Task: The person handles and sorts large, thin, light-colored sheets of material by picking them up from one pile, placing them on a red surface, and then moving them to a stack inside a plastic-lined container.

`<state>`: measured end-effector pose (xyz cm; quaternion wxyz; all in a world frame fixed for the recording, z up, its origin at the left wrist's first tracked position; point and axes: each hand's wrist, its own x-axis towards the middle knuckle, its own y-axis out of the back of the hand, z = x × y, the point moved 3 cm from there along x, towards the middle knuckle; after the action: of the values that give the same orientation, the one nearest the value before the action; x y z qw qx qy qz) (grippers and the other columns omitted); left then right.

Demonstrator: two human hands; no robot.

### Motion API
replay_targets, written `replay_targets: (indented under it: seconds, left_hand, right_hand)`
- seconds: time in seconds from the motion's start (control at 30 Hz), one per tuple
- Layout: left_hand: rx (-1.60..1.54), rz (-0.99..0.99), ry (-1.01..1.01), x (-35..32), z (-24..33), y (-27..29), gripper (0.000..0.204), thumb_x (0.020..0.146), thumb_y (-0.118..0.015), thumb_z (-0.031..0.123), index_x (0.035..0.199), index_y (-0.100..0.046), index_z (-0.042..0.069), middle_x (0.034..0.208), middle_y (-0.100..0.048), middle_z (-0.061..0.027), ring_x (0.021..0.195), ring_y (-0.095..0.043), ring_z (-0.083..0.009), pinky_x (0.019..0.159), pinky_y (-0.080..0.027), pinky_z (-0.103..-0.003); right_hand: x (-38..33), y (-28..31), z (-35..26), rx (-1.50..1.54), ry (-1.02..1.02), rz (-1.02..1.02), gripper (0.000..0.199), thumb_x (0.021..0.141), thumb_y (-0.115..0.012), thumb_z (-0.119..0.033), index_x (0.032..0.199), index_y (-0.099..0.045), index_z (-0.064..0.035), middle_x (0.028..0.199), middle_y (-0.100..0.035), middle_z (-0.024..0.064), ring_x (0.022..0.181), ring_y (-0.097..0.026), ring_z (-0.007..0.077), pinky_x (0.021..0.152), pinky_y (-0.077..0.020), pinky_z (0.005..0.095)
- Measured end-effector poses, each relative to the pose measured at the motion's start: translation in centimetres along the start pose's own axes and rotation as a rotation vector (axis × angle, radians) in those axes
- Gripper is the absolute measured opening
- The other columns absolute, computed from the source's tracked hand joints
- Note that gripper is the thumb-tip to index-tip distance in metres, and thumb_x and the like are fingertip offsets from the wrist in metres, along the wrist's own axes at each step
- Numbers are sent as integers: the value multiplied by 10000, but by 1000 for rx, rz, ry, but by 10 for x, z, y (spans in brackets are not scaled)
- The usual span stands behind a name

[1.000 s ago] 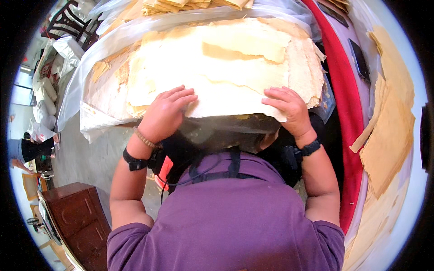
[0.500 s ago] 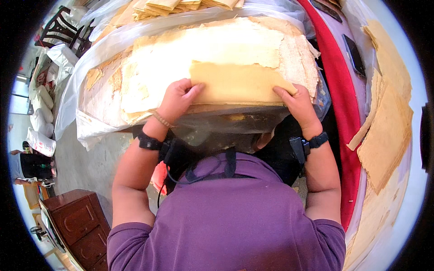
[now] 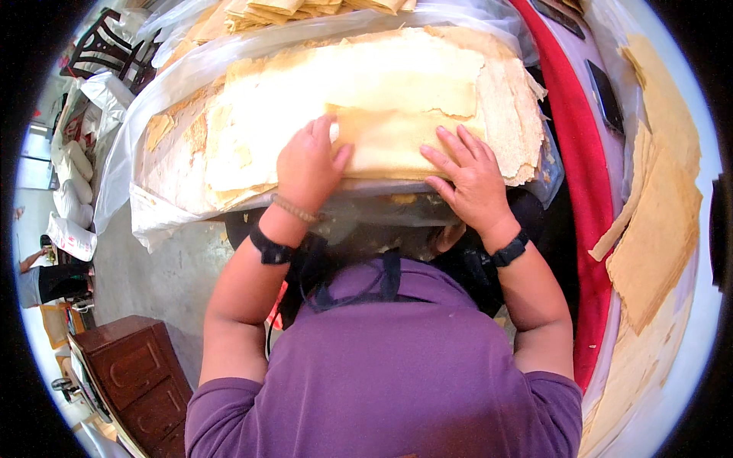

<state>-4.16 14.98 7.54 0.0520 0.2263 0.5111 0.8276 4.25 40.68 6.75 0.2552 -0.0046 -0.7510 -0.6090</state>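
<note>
A folded strip of thin, yellow, rough-edged sheet lies along the near side of a pile of similar pale sheets; whether it is paper or a dried food skin I cannot tell. At its left end rests my left hand, thumb apart from the fingers, which are slightly bent and partly blurred. My right hand lies over the strip's right part with fingers spread. Neither hand grips anything. Strong light washes out the pile's left and middle.
Clear plastic wrap sits under and around the pile. More folded yellow sheets lie beyond it. To the right are a red cloth strip, a phone and large loose sheets. A brown cabinet stands at lower left; another person is far left.
My hands have let go of the strip's two ends. The right hand has moved left and spread over it; the left has shifted slightly right. The strip's right end now lies flat.
</note>
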Motion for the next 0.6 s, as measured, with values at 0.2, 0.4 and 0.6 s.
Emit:
replay_targets:
  seconds: [0.2, 0.4, 0.6]
  left_hand:
    - [159, -112, -544, 23, 51, 14, 707, 848, -725, 509, 1430, -524, 160, 1528, -468, -107, 1451, -381, -304, 1179, -306, -481]
    - [147, -383, -526, 23, 28, -14, 746, 854, -696, 545, 1450, -503, 140, 1571, -425, -115, 1460, -368, -370, 1190, -303, -512]
    - [111, -421, -583, 34, 21, -4, 610, 862, -693, 221, 1440, -521, 127, 1542, -452, -165, 1440, -404, -374, 1148, -384, -474]
  right_hand:
    - [7, 13, 8, -3, 64, -78, 493, 842, -747, -350, 1312, -655, -233, 1417, -577, 97, 1324, -508, 348, 1055, -436, 465]
    - [8, 23, 26, 43, 61, -81, 490, 798, -733, -180, 1276, -649, -114, 1375, -597, 115, 1262, -570, 301, 1017, -489, 411]
    - [20, 35, 47, 103, 166, -69, 333, 760, -717, -77, 1092, -719, -62, 1149, -709, 134, 1138, -651, 330, 1008, -517, 402]
